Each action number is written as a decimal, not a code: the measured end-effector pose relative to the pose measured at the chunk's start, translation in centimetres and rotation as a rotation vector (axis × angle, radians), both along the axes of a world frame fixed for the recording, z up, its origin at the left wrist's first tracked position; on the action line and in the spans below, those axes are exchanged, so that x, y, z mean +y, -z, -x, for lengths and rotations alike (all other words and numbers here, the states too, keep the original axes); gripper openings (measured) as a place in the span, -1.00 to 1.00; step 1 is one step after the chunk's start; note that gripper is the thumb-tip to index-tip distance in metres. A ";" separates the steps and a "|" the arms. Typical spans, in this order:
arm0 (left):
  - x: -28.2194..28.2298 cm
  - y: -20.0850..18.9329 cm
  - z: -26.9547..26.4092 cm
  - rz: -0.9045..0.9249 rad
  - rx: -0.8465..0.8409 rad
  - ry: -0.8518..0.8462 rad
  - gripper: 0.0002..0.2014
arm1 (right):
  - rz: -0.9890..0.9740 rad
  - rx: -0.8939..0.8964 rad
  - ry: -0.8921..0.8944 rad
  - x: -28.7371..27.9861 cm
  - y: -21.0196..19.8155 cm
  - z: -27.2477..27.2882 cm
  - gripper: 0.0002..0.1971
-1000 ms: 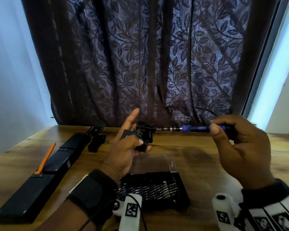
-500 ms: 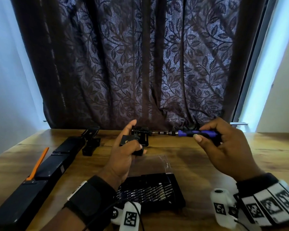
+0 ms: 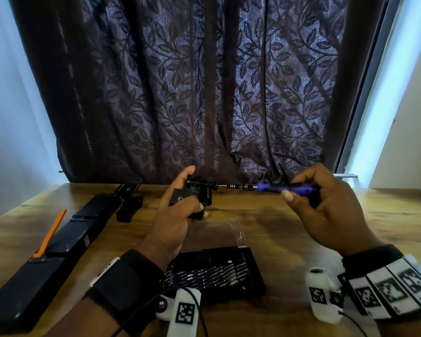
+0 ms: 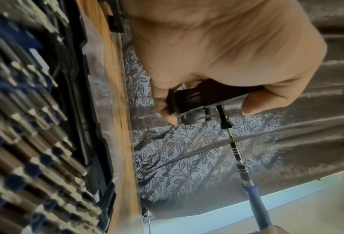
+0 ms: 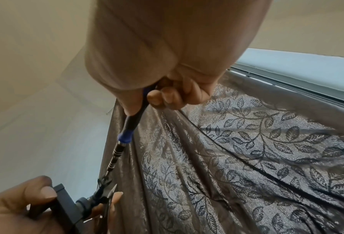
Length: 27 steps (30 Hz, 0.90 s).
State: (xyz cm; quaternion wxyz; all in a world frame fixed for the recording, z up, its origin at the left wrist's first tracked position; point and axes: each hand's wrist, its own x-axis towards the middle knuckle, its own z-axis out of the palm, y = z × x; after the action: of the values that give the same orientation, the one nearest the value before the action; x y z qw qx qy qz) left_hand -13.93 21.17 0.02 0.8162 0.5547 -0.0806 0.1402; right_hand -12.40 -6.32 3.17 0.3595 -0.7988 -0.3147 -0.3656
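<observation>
The left hand [image 3: 173, 222] is closed on a small black camera mount [image 3: 202, 190]: thumb and curled lower fingers clamp its body, while the index finger stands straighter along its far side. The right hand [image 3: 331, 215] wraps fingers and thumb round the blue-and-black handle of a precision screwdriver [image 3: 275, 188], which lies level, its slim bit meeting the head of the mount's thumbscrew [image 4: 225, 121]. Both things are held in the air above the wooden table [image 3: 399, 215], between the two hands. Nearest on the table, under the wrists, sits an open black bit case [image 3: 257, 276] with rows of steel bits, its clear lid [image 3: 236, 229] tipped back just behind it. To the left runs a line of long black blocks [image 3: 34, 283] with an orange pry tool [image 3: 50, 233] lying on them, and a second black bracket [image 3: 129, 205] near their far end. Behind the table hangs a dark leaf-patterned curtain [image 3: 204, 93], with a pale wall [image 3: 10, 117] to the left and a bright window frame [image 3: 374, 93] to the right.
</observation>
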 end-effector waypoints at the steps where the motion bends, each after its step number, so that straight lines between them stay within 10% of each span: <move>1: 0.0 0.0 0.1 -0.010 -0.004 -0.005 -0.21 | 0.005 -0.010 0.019 -0.1 0.0 -0.1 -0.81; 27: -0.2 -0.1 0.4 -0.148 -0.046 -0.076 -0.14 | 0.078 0.085 0.016 -0.9 0.6 -1.4 -0.76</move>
State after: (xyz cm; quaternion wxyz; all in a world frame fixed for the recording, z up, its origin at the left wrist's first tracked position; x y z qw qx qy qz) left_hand -14.37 20.97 0.10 0.7649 0.6129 -0.0883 0.1773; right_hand -11.02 -7.20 2.54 0.3381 -0.8297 -0.3065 -0.3215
